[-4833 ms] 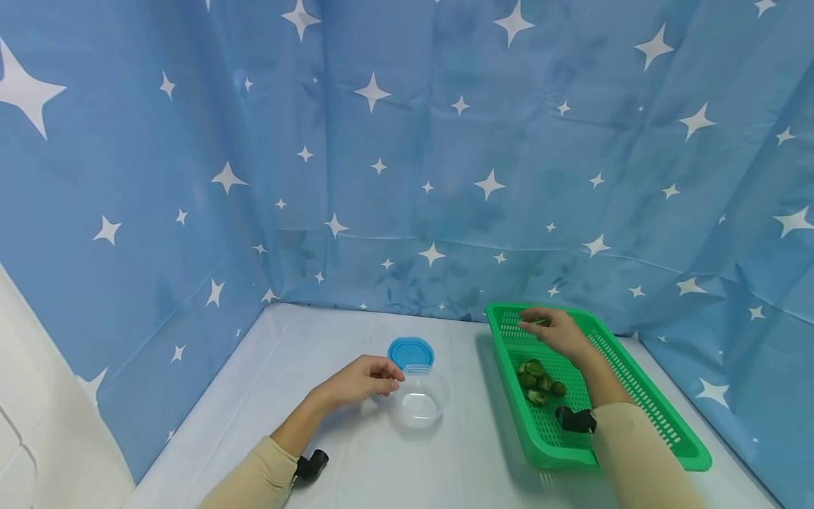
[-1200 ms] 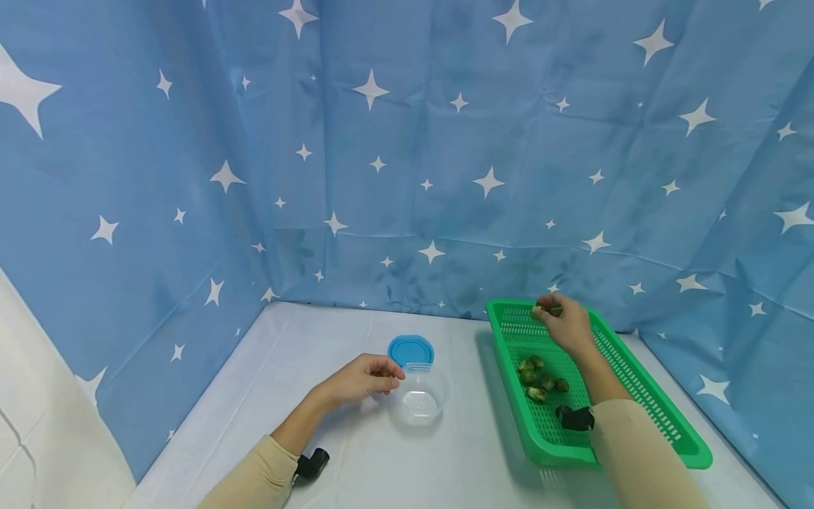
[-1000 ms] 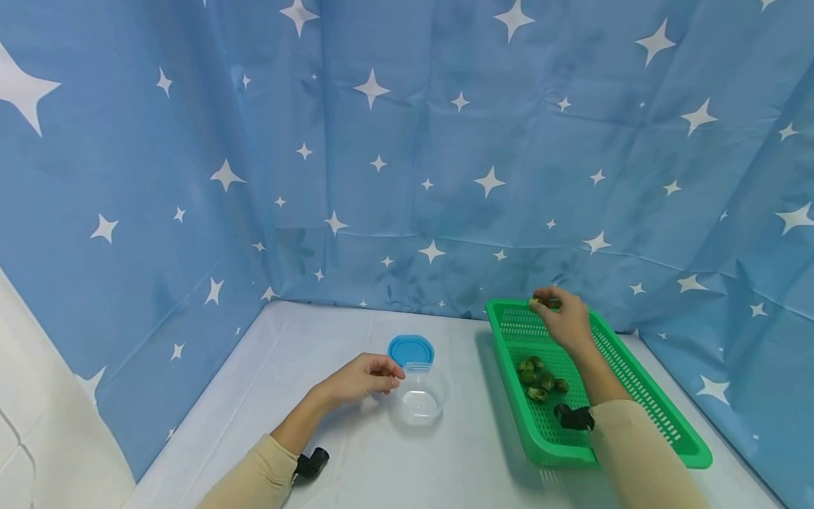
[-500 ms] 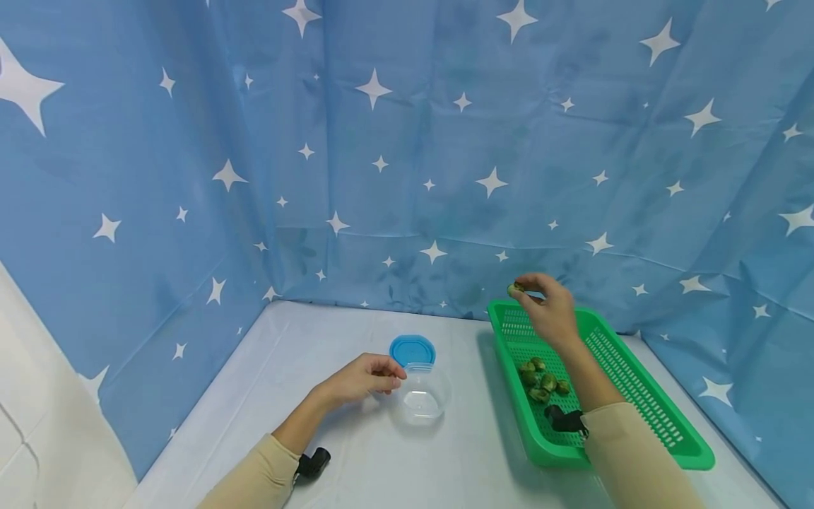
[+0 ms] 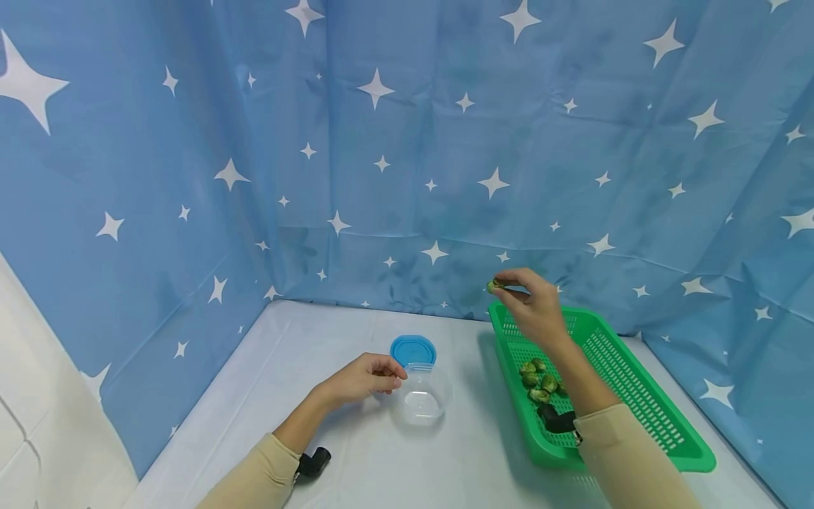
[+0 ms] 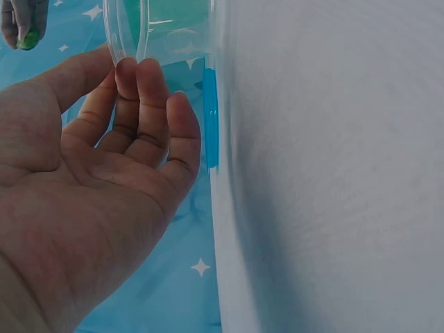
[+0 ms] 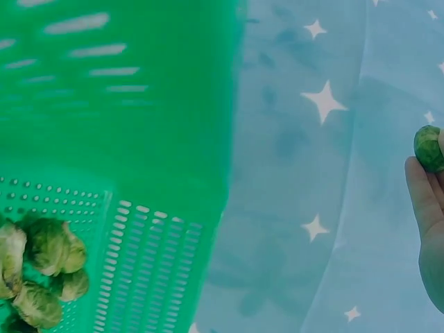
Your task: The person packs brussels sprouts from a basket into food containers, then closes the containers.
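Note:
Between the thumb and fingertips of my right hand [image 5: 537, 311], a Brussels sprout [image 5: 493, 285] is pinched above the far left corner of the green basket [image 5: 689, 458]. At the right edge of the right wrist view the same sprout [image 7: 428, 148] shows partly. My left hand [image 5: 356, 382] holds the rim of a clear plastic container [image 5: 422, 404] with thumb and fingertips. The container stands on the table with nothing seen inside. Several more Brussels sprouts [image 5: 538, 382] lie in a cluster at the basket's left side.
A blue lid [image 5: 413, 350] lies on the white table [image 5: 356, 459] just behind the clear container. A blue curtain [image 5: 407, 177] with white stars hangs along the back and sides. The basket's raised left wall stands between the sprouts and the container.
My right hand took a sprout from the basket and lifted it. Over the last second it has moved left and slightly up with the sprout. The left hand has stayed at the container.

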Demonstrator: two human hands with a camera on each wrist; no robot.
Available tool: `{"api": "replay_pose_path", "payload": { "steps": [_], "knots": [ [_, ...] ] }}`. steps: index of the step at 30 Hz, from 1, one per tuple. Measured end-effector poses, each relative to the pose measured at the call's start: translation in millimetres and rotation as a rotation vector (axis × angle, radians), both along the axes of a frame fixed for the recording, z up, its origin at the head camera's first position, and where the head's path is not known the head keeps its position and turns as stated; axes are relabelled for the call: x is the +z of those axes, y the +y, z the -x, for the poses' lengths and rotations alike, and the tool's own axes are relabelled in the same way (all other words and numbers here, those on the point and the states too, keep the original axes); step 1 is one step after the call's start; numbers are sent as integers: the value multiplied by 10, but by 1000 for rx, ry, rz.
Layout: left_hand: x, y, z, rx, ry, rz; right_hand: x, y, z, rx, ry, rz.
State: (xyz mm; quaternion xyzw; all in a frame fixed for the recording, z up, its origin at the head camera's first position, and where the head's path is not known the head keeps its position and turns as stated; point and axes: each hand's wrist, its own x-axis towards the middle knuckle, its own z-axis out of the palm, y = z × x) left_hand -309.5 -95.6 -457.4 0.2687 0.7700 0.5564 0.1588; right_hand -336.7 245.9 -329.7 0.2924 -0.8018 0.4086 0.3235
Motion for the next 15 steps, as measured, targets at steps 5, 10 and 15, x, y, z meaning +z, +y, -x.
{"api": "replay_pose_path", "payload": {
  "steps": [5,10,15],
  "knots": [
    [-1,2,-5,1,0,5,70,-100,-83,33,26,4],
    [-4,0,-2,0,-1,-1,134,-210,-159,108,73,10],
    [0,-6,-1,-4,-2,-2,177,-312,-240,153,107,1]
  ]
}}
